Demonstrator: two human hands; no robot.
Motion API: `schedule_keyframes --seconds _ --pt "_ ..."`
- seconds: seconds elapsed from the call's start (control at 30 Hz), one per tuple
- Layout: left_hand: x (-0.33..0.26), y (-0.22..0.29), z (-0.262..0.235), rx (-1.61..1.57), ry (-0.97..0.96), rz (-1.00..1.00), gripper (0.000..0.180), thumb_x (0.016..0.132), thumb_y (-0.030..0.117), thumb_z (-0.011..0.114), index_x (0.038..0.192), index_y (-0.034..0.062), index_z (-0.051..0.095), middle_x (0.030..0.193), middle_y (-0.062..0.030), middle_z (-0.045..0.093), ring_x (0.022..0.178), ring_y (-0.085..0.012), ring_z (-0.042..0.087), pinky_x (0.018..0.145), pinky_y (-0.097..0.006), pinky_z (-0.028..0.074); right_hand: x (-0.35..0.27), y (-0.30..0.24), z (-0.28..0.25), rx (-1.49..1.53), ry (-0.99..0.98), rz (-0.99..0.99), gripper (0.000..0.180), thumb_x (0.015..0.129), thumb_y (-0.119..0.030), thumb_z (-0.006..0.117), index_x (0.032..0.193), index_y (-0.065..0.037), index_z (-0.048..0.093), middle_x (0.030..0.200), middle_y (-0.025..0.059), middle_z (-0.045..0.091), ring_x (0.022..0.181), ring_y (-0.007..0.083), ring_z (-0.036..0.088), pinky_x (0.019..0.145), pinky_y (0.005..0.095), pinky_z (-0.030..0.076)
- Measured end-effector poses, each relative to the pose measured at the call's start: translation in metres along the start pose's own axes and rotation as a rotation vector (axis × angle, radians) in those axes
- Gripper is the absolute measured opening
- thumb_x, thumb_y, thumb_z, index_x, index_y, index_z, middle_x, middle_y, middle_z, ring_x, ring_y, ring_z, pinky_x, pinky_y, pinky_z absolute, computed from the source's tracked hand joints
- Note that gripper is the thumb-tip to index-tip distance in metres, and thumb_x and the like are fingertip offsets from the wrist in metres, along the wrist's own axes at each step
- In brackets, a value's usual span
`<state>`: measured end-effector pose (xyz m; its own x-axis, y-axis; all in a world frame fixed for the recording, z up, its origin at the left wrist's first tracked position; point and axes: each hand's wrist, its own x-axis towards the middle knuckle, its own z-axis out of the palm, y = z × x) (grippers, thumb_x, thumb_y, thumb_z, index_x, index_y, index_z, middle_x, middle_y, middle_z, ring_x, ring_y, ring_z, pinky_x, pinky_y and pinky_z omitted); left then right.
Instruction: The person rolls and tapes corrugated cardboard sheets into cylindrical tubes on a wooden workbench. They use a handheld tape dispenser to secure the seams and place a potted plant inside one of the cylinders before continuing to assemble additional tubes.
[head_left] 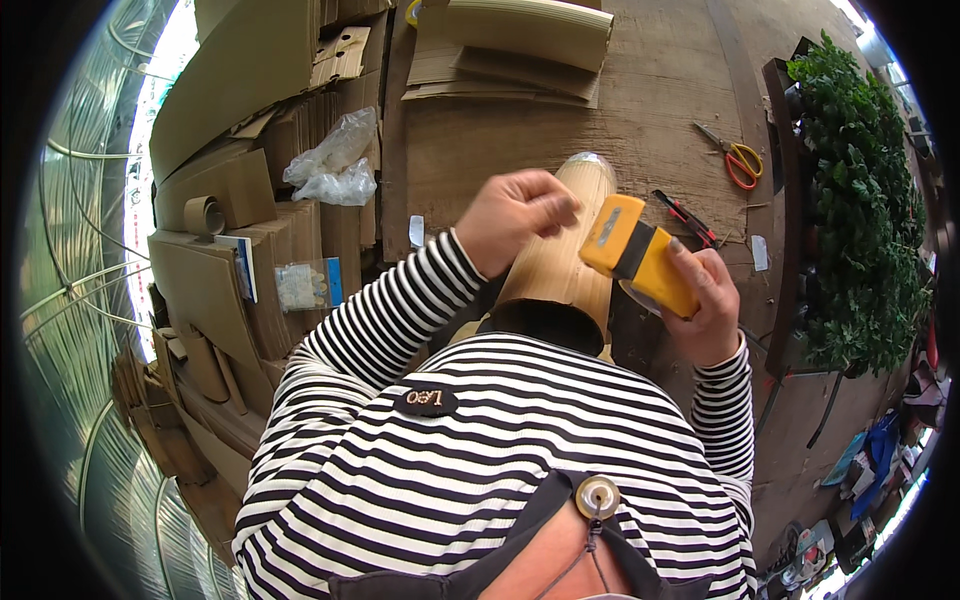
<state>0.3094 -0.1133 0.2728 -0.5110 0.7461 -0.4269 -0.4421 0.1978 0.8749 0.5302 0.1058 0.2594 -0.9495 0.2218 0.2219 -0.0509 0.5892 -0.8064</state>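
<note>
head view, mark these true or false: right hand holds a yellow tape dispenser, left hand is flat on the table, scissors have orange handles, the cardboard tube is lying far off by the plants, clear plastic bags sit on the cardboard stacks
1. The right hand holds a yellow tape dispenser: true.
2. The left hand is flat on the table: false, it is raised and curled against the cardboard tube.
3. The scissors have orange handles: true.
4. The tube lies far off by the plants: false, it is between the two hands.
5. Clear plastic bags sit on the cardboard stacks: true.
</note>
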Motion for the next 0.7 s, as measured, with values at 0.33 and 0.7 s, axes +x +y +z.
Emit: schedule_keyframes --seconds 0.33,0.7 --pt "-0.037 -0.017 -0.083 0.113 0.42 -0.028 0.02 0.103 0.022 0.068 0.1 0.0027 0.07 0.081 -0.0002 0.068 0.066 -0.0049 0.055 0.061 -0.02 0.047 0.013 0.022 0.001 0.719 -0.347 0.518 0.075 0.078 0.01 0.07 0.151 0.002 0.05 0.151 0.0126 0.054 0.136 0.0192 0.053 0.117 0.0315 0.038" --pt "-0.079 -0.191 -0.058 -0.166 0.213 -0.625 0.028 0.1 0.028 0.072 0.105 0.0002 0.074 0.092 -0.011 0.076 0.077 -0.0185 0.071 0.073 -0.034 0.059 0.005 0.024 0.013 0.7 -0.37 0.499 0.07 0.08 0.008 0.07 0.148 0.002 0.054 0.148 0.0128 0.057 0.133 0.0186 0.056 0.115 0.0307 0.042"
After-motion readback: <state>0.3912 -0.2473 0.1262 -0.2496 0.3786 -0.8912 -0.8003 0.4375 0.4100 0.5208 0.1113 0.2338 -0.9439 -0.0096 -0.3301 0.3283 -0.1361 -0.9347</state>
